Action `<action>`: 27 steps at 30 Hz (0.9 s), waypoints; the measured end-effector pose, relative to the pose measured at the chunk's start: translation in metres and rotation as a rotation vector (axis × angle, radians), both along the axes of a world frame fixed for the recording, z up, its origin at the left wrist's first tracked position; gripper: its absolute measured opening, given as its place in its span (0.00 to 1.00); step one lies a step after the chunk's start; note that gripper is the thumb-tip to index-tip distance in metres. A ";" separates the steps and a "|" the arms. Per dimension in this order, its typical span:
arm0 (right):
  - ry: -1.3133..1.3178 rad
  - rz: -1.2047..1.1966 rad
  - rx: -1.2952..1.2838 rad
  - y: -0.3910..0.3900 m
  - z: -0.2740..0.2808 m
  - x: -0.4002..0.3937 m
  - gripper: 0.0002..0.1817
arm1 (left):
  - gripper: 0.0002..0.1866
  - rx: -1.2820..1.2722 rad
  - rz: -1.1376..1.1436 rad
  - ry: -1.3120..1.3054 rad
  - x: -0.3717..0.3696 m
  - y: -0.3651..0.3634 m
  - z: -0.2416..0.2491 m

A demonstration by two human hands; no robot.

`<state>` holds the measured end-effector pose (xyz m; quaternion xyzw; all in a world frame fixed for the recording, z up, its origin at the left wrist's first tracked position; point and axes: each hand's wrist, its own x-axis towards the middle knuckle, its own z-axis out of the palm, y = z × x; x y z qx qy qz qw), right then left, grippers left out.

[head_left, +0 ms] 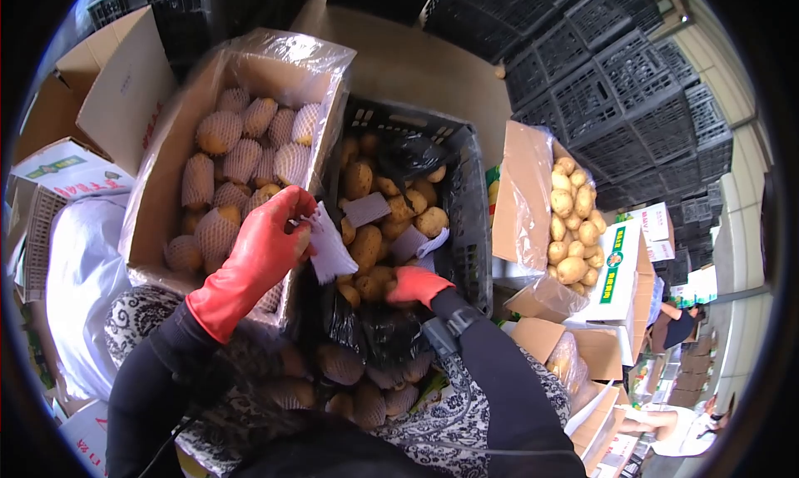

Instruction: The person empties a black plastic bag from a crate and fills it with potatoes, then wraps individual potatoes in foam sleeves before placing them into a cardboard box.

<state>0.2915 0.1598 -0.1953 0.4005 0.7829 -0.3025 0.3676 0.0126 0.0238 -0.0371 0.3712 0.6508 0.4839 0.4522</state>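
My left hand (pixel 265 249), in a red glove, pinches a white foam net sleeve (pixel 330 243) over the near side of a black plastic crate (pixel 470 187). Loose potatoes (pixel 364 247) fill the crate, with a few flat foam sleeves (pixel 366 210) lying on them. My right hand (pixel 419 287), also gloved in red, reaches into the crate with its fingers closed round a potato (pixel 379 283). Left of the crate, a plastic-lined cardboard box (pixel 158 208) holds several potatoes in foam sleeves (pixel 241 160). Black plastic film (pixel 414 155) lies partly over the crate's contents.
More sleeved potatoes (pixel 366 405) lie close to my body. On the right, an open carton (pixel 520 199) holds bare potatoes (pixel 574 228). Stacked black crates (pixel 607 87) line the back right. An open carton (pixel 125 87) stands at left. Other people (pixel 682 428) are at far right.
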 end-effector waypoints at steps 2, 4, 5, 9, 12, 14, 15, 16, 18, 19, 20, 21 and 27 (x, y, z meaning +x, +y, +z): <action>0.366 -0.393 -0.078 0.012 0.001 0.018 0.38 | 0.16 0.152 -0.083 0.234 -0.012 0.002 -0.026; 0.828 -0.932 -0.595 0.000 0.033 0.017 0.37 | 0.23 0.207 -0.151 0.279 -0.019 0.003 -0.054; 1.058 -1.191 -0.869 -0.009 0.058 0.013 0.37 | 0.22 0.077 -0.097 0.031 -0.011 0.000 -0.038; 1.405 -1.226 -1.019 -0.046 0.104 -0.025 0.34 | 0.21 0.105 -0.092 -0.746 -0.001 -0.011 -0.076; 1.345 -1.258 -0.690 -0.080 0.137 -0.061 0.32 | 0.40 0.484 -0.359 0.280 0.035 -0.029 -0.021; 1.326 -1.130 -0.372 -0.100 0.153 -0.074 0.32 | 0.46 0.457 -0.251 0.252 0.035 -0.043 -0.005; 1.229 -1.102 -0.506 -0.098 0.167 -0.066 0.33 | 0.48 0.425 -0.216 0.089 0.032 -0.047 -0.001; 1.177 -1.167 -0.535 -0.091 0.152 -0.059 0.36 | 0.46 0.306 -0.236 -0.144 0.026 -0.055 0.001; 1.234 -0.833 -0.268 -0.102 0.134 -0.067 0.36 | 0.45 0.133 -0.403 -0.591 0.012 -0.068 0.001; 1.407 -0.972 -0.875 -0.112 0.136 -0.078 0.32 | 0.45 0.035 -0.490 -0.813 0.009 -0.072 0.001; 1.371 -1.142 -1.495 -0.122 0.138 -0.089 0.28 | 0.47 0.051 -0.475 -0.773 0.011 -0.077 0.000; 1.384 -1.256 -1.428 -0.123 0.138 -0.093 0.26 | 0.46 0.049 -0.455 -0.764 0.008 -0.078 0.002; 1.542 -0.894 0.013 -0.122 0.181 -0.125 0.09 | 0.40 0.356 -0.091 0.511 -0.037 -0.069 0.025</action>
